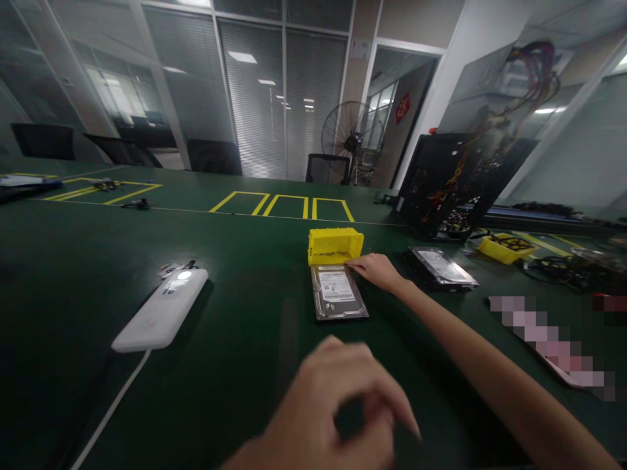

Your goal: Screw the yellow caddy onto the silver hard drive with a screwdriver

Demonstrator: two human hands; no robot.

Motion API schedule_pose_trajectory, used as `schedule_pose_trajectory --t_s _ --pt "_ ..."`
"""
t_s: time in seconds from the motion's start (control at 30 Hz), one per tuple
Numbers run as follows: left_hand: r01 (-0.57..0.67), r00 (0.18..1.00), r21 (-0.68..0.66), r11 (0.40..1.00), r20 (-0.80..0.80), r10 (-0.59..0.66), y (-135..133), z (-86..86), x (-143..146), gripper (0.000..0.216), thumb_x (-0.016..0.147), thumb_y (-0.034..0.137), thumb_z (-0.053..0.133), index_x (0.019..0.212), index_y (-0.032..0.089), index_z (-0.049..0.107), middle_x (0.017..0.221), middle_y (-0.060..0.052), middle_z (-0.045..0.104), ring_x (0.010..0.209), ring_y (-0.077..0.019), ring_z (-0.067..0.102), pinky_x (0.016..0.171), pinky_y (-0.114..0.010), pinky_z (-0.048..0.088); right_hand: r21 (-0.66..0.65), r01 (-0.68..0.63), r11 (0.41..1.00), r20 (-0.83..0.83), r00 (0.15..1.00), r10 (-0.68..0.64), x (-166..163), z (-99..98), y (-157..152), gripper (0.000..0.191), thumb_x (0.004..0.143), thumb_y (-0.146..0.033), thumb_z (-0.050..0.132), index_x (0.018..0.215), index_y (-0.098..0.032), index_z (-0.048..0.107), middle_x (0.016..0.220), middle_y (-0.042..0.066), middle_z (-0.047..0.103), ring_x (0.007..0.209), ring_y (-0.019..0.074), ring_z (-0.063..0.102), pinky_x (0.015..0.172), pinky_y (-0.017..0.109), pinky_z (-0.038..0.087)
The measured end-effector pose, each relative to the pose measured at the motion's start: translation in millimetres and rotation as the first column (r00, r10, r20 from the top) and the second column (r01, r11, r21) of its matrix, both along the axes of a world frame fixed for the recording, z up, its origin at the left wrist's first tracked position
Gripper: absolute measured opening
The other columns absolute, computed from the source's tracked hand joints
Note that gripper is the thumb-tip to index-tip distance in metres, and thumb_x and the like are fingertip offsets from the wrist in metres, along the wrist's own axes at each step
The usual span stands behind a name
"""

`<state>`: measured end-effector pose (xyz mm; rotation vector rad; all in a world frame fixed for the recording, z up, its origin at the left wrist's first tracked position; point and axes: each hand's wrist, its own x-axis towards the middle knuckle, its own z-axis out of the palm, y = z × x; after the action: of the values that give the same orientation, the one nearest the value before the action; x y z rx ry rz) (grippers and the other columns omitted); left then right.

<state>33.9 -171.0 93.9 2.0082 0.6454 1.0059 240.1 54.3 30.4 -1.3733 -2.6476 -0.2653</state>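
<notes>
Head view: the right hand (pixel 377 269) reached forward over the green worktop (pixel 245 261), its fingertips at the near right corner of a yellow bin (pixel 336 232), just beside the far end of a hard drive (pixel 337 297). Whether those fingers pinched the rim or only rested against it, I could not tell. The drive lay flat, label up, directly in front of the bin, which had small dark bits inside. The left hand (pixel 318 391), blurred, hung nearer the camera, loosely curled, with a gap between thumb and forefinger. To the right lay a second drive (pixel 441 267), near an open computer case (pixel 441 189); a white device (pixel 164 313) with a cable sat well apart, on the left.
</notes>
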Motion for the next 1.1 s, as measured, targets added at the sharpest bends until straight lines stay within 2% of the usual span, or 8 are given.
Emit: schedule_pose_trajectory --t_s 0.1,0.17,0.27,0.37,0.6,0.77,0.97,1.1 --pt "-0.378 0.903 -0.031 0.925 -0.234 0.361 75 -3.7 -26 0.019 0.084 0.029 0.047 0.094 0.024 0.063 0.088 -0.002 0.065 0.080 -0.0176 0.059 0.072 -0.032 0.047 0.004 0.012 1.000 0.019 1.000 -0.012 0 -0.5 -4 0.036 0.094 -0.032 0.036 0.120 -0.029 0.062 0.114 0.003 0.068 0.094 0.0249 0.068 0.074 0.034 0.051" --pt "-0.602 0.742 0.058 0.797 -0.330 0.584 128 -19.6 -42 0.017 0.081 0.029 0.053 0.093 0.021 0.060 0.085 -0.004 0.064 0.078 -0.0184 0.059 0.069 -0.030 0.047 -0.001 0.019 1.000 0.020 1.000 -0.019 -1 -0.2 -6 0.037 0.094 -0.033 0.035 0.121 -0.028 0.061 0.114 0.004 0.068 0.092 0.0247 0.068 0.071 0.034 0.051" --pt "-0.728 0.597 0.136 0.672 -0.356 0.719 186 -50.3 -53 0.029 0.080 0.040 0.057 0.100 0.019 0.055 0.094 -0.007 0.063 0.086 -0.0210 0.060 0.071 -0.031 0.047 -0.012 0.026 1.000 0.010 1.000 -0.026 -2 0.8 -8 0.037 0.094 -0.032 0.035 0.120 -0.028 0.061 0.114 0.004 0.068 0.089 0.0226 0.068 0.067 0.031 0.049" --pt "-0.820 0.500 0.062 0.569 -0.407 0.764 211 -70.7 -48 0.043 0.076 0.055 0.059 0.099 0.020 0.054 0.098 -0.008 0.064 0.090 -0.0243 0.061 0.074 -0.036 0.047 -0.014 0.022 1.000 0.014 1.000 -0.022 -3 1.3 -10 0.037 0.094 -0.032 0.036 0.120 -0.027 0.062 0.112 0.005 0.069 0.085 0.0202 0.068 0.064 0.028 0.047" --pt "-0.840 0.465 0.109 0.531 -0.357 0.810 218 -79.5 -29 0.016 0.081 0.036 0.062 0.083 0.022 0.055 0.093 -0.001 0.069 0.089 -0.0209 0.064 0.078 -0.036 0.043 0.059 0.060 0.996 0.071 0.995 -0.065 -3 -3.9 -13 0.039 0.093 -0.032 0.036 0.124 -0.027 0.059 0.104 0.008 0.071 0.080 0.0245 0.067 0.065 0.033 0.047" --pt "-0.852 0.445 0.136 0.505 -0.319 0.837 216 -87.6 -28 0.012 0.083 0.033 0.060 0.083 0.022 0.055 0.091 0.000 0.069 0.088 -0.0198 0.064 0.081 -0.037 0.042 0.060 0.054 0.997 0.033 0.998 -0.056 -2 -5.8 -12 0.038 0.093 -0.030 0.037 0.123 -0.026 0.060 0.105 0.007 0.071 0.079 0.0233 0.067 0.066 0.033 0.047" --pt "-0.737 0.625 0.175 0.653 -0.191 0.757 216 -99.0 -25 0.015 0.086 0.035 0.055 0.083 0.021 0.054 0.090 -0.002 0.066 0.082 -0.0158 0.062 0.074 -0.028 0.045 0.043 0.075 0.996 0.003 0.997 -0.075 1 -5.1 -11 0.038 0.093 -0.032 0.037 0.123 -0.026 0.059 0.104 0.007 0.071 0.079 0.0238 0.066 0.065 0.032 0.046" --pt "-0.689 0.656 0.250 0.680 -0.185 0.732 211 -95.2 -20 0.012 0.088 0.030 0.050 0.086 0.020 0.056 0.094 -0.004 0.064 0.086 -0.0173 0.059 0.076 -0.029 0.045 0.037 0.085 0.996 -0.009 0.996 -0.085 3 -6.4 -12 0.038 0.093 -0.032 0.037 0.123 -0.027 0.060 0.106 0.006 0.071 0.078 0.0232 0.064 0.065 0.032 0.045"
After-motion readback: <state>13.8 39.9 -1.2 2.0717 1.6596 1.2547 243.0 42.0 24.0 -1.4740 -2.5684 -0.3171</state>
